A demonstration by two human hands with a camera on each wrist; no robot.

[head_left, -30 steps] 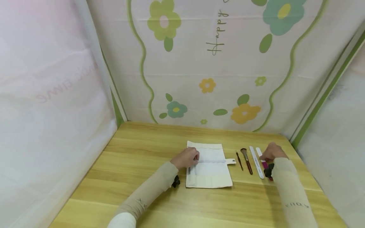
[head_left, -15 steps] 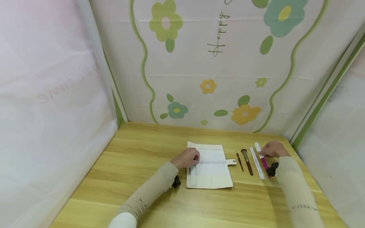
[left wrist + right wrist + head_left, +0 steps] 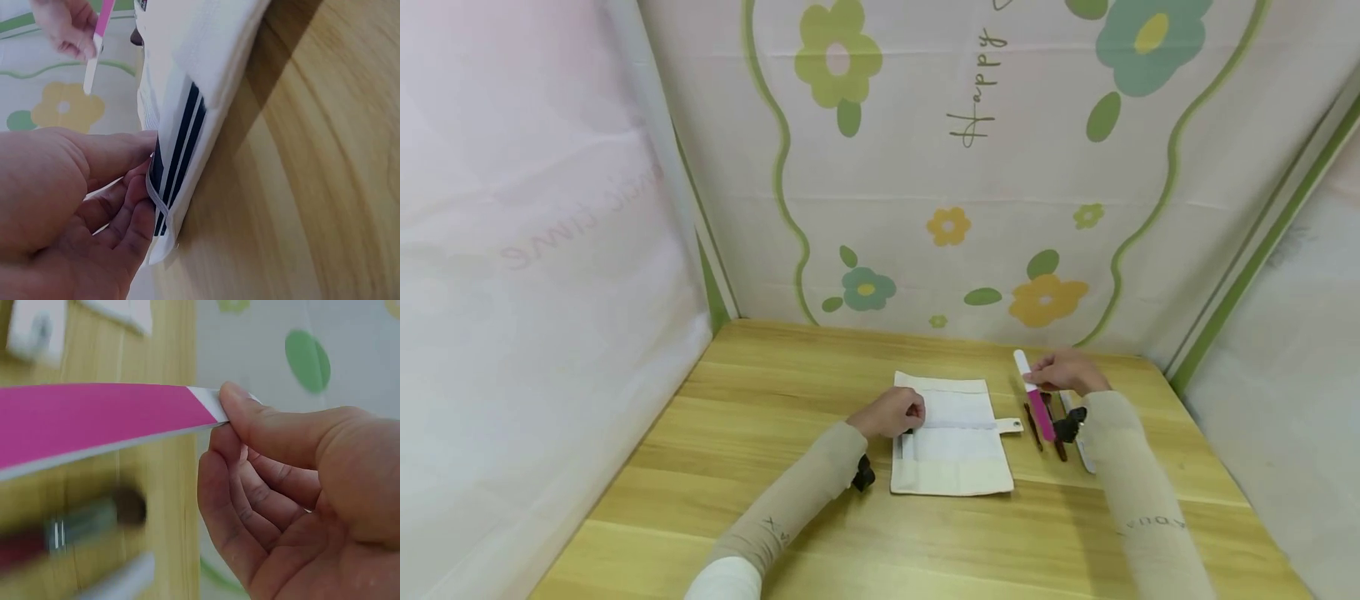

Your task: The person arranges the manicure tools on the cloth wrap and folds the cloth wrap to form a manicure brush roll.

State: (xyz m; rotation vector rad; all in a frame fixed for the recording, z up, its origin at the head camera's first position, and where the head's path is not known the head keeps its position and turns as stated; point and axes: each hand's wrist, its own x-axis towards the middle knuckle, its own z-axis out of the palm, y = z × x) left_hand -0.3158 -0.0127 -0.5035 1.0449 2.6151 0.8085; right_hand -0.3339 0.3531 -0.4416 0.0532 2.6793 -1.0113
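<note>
A white fabric tool case (image 3: pixel 962 475) lies unfolded on the table. My left hand (image 3: pixel 891 414) is at its left side; in the left wrist view its thumb and fingertips pinch the thin edge of a pocket (image 3: pixel 157 199). Two dark strips (image 3: pixel 182 150) show in that pocket. My right hand (image 3: pixel 1066 369) pinches a pink-and-white nail file (image 3: pixel 1039 410) near its white end, thumb on top. The file is held above the table, right of the case. Its pink face (image 3: pixel 106 419) fills much of the right wrist view.
Under the right hand and file lie a thin brown tool (image 3: pixel 1033 427), a makeup brush (image 3: pixel 1061 451) with a dark red handle, and a white nail file (image 3: pixel 1087 460), partly hidden. The case's snap tab (image 3: pixel 1010 426) points right. A flower-printed curtain (image 3: pixel 880 167) stands behind the table.
My right hand has lifted the pink-and-white nail file from the right end of the row and carried it left, over the other tools. My left hand stays at the case.
</note>
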